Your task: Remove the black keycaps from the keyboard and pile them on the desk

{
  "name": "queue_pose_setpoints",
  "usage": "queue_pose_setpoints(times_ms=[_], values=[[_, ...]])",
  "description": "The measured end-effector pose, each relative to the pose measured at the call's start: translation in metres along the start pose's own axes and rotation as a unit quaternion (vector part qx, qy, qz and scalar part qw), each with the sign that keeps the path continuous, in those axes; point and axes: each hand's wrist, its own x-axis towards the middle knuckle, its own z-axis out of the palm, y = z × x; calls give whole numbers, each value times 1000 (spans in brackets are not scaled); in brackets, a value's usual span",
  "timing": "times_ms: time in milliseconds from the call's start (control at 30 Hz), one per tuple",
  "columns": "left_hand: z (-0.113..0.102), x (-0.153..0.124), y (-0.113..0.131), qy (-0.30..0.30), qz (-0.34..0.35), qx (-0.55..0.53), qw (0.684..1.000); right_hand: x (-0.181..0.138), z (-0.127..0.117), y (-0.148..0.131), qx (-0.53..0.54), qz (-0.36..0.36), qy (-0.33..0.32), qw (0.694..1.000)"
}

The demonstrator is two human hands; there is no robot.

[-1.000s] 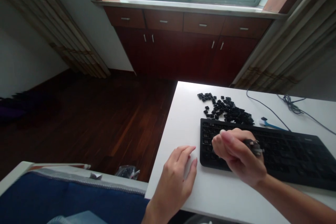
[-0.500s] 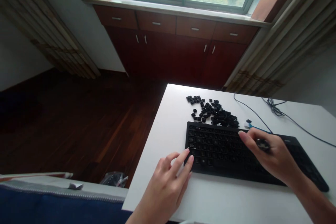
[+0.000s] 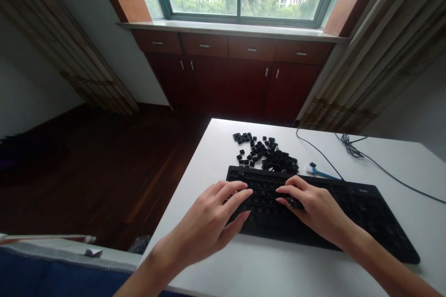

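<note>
A black computer keyboard [image 3: 351, 209] lies on the white table, its keycaps gone over much of the visible left part. Over its left end hovers my left hand [image 3: 219, 211], fingers apart and nothing in it; whether the fingertips touch the keys, I cannot tell. My right hand [image 3: 310, 197] is over the middle of the keys, its fingers curled round a black tool with a rounded handle [image 3: 294, 203]. Most of that tool is hidden by the hand. Behind the keyboard's left half, loose black keycaps [image 3: 278, 161] lie in a scattered heap.
A blue-handled brush [image 3: 324, 174] lies behind the keyboard, with one keycap beside its white head. A dark cable [image 3: 386, 171] runs across the right of the white table [image 3: 195, 181]. Beyond stand red-brown cabinets [image 3: 226, 79] under a window.
The view has shifted upward and to the right. My right hand has moved left along the keyboard, tool still in it. My left hand has turned, its fingers now pointing right over the keys.
</note>
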Motion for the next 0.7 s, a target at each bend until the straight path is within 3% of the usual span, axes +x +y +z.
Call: queue_pose_setpoints(times_ms=[133,333,500,700], values=[[10,39,3,-9,14,-53,998,-2,-4,8,39,-27,24,999],[40,78,17,44,-36,-160,985,-11,-1,18,88,-72,160,981],[58,78,27,123,6,-200,972,-21,10,10,109,-110,219,963],[60,73,31,109,63,-232,964,-24,13,3,120,-116,237,957]])
